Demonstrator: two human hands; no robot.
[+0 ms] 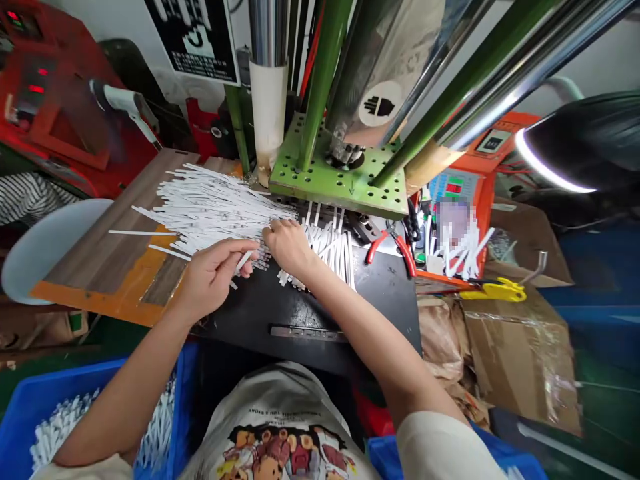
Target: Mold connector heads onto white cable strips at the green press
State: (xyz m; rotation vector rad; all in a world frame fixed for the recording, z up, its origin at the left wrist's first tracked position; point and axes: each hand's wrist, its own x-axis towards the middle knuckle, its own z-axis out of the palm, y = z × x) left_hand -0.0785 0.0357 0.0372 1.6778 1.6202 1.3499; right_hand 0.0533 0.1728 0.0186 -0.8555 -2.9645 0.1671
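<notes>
A large pile of white strips (210,203) lies on the wooden board and the black worktop. My left hand (213,273) pinches one white strip between thumb and fingers at the pile's near edge. Just to the right, my right hand (287,243) rests at the right end of the pile with its fingers curled down; what they hold, if anything, is hidden. A smaller bunch of white strips (343,257) lies right of that hand, below the front edge of the green press plate (345,190).
Red-handled pliers (393,247) lie right of the strips. A metal bar (307,333) lies near the table's front edge. Blue bins (100,373) stand below left. An orange control box (487,193), yellow cutters (495,290), cardboard boxes (525,353) and a lamp (555,160) are at right.
</notes>
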